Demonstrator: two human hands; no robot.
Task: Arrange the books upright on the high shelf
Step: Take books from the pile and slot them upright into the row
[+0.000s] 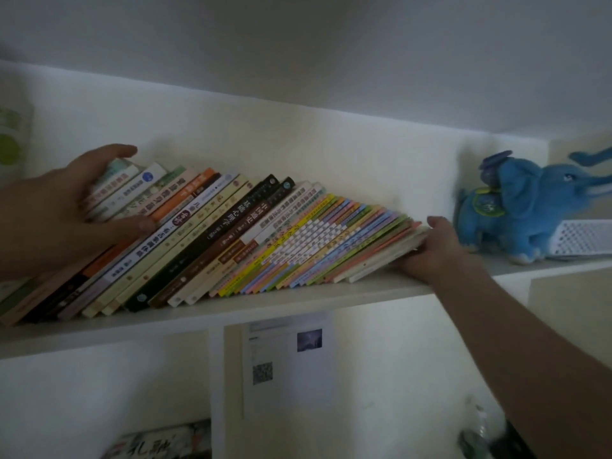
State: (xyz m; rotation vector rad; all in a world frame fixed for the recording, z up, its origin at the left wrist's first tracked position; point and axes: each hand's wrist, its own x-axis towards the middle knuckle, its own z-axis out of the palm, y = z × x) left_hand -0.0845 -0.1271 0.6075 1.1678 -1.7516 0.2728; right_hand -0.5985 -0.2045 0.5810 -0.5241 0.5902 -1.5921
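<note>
We note the left hand point(56, 210) covers the upper spines of the leftmost books point(205, 240), and its wrist runs off the left edge. The right hand's point(437, 250) fingers are hidden beneath the lowest book. The blue plush elephant's point(516, 207) trunk is cut by the right edge. The paper's point(284, 356) print below the shelf point(298, 303) is too blurred to read.

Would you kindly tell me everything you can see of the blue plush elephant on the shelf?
The blue plush elephant is a soft fabric toy standing upright on its legs at the right end of the white shelf. Its trunk stretches right, out of frame; a small green patch marks its side. A white perforated object lies against its right side. It stands just right of the right hand, apart from the leaning books.
</note>
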